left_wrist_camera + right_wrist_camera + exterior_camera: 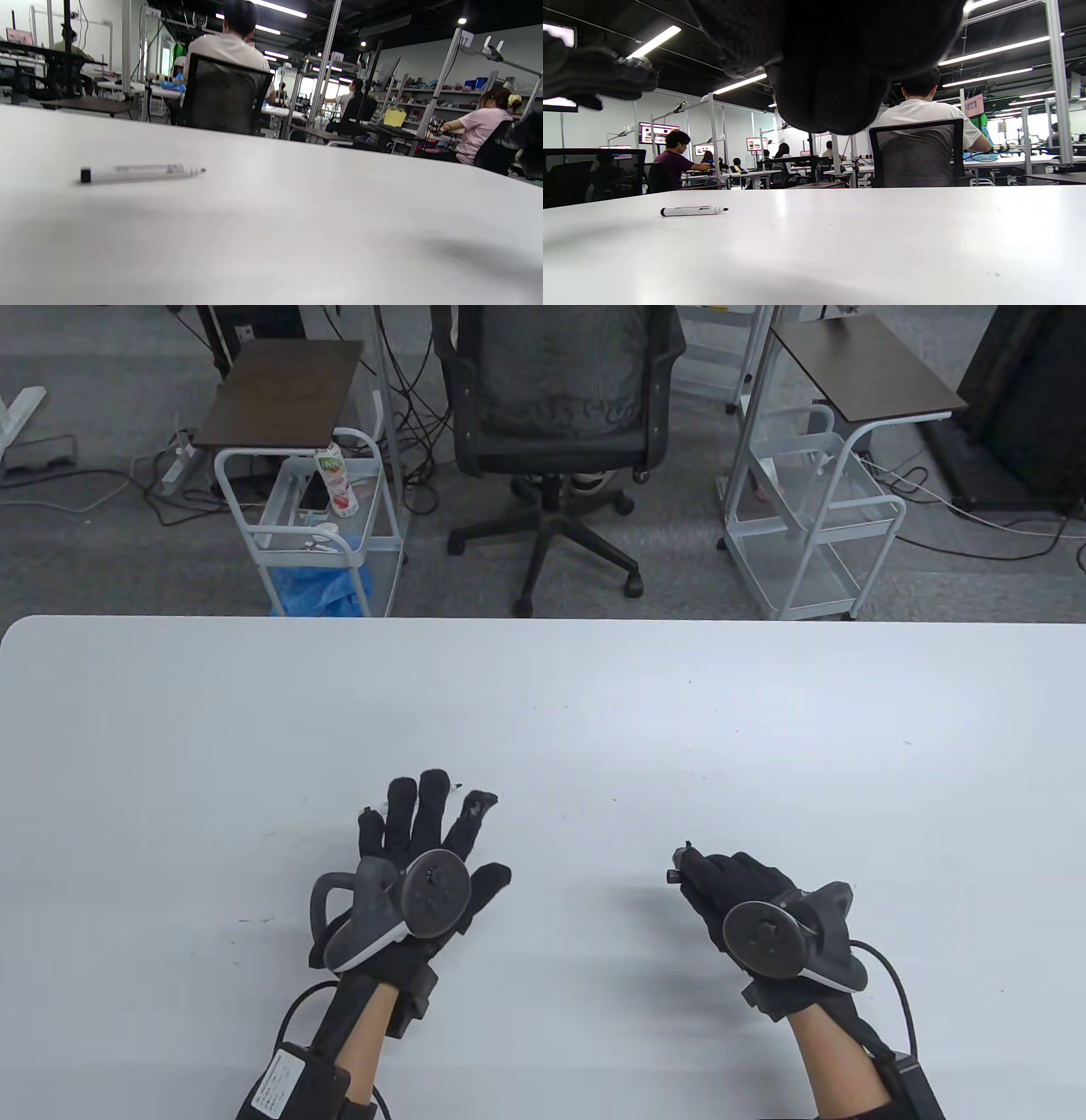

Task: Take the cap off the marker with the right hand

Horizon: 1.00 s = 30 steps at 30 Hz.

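Observation:
A white marker (135, 173) lies flat on the white table (543, 704), its dark tip bare and a black plug on its other end. It also shows in the right wrist view (691, 210), far off to the left. I cannot make it out in the table view. My left hand (437, 827) rests flat on the table with its fingers spread and holds nothing. My right hand (704, 874) is curled, and a small dark piece that looks like the marker cap (673, 876) pokes out at its fingertips. Its gloved fingers (831, 84) fill the top of the right wrist view.
A black office chair (556, 407) and two white wire carts (314, 517) (814, 517) stand on the floor beyond the table's far edge. Other people sit at desks in the background of the wrist views.

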Motion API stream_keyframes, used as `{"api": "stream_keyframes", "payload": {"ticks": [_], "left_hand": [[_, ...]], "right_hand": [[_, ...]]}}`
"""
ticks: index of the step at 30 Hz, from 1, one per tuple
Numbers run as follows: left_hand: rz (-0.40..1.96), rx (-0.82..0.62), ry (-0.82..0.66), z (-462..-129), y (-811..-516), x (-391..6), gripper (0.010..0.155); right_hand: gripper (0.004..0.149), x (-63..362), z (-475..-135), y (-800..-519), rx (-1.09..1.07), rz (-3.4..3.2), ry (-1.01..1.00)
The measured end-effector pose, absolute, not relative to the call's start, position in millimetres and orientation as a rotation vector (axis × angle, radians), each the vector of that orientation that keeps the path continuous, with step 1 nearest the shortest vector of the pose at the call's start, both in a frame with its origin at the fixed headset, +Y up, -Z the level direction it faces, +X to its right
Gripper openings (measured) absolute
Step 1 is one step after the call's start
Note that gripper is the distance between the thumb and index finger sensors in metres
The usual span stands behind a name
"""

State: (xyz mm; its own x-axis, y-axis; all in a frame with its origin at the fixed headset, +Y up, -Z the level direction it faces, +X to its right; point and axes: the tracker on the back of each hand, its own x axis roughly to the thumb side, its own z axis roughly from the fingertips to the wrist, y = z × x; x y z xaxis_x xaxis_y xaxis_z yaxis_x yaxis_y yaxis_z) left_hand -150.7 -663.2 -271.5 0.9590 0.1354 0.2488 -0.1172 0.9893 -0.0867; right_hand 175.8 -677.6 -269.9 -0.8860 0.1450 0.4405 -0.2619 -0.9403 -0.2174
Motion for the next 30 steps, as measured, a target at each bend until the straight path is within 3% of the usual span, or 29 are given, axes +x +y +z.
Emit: {"api": "stream_keyframes", "payload": {"ticks": [5,8,13,19,24,30], "left_hand": [[0.037,-0.142,-0.280,-267.7,-707.0,-155.8,0.087],[0.022,-0.150,-0.277,-267.9,-710.0,-157.4,0.087],[-0.010,-0.171,-0.288,-266.5,-711.8,-153.4,0.087],[0.000,-0.186,-0.289,-267.7,-712.4,-153.2,0.087],[0.008,-0.181,-0.285,-268.1,-710.5,-154.6,0.087],[0.006,-0.186,-0.284,-268.7,-711.1,-154.2,0.086]], "right_hand": [[0.046,178.2,-274.1,-681.6,0.545,2.893,-0.347],[0.046,179.7,-275.3,-678.6,0.476,2.913,-0.369],[0.045,196.4,-278.7,-650.4,0.259,2.850,-0.425],[0.044,218.7,-316.3,-639.9,-0.070,2.981,-0.336],[0.044,247.7,-360.5,-669.7,-0.392,3.122,-0.212],[0.043,269.2,-390.9,-717.6,-0.592,3.203,-0.001]]}}
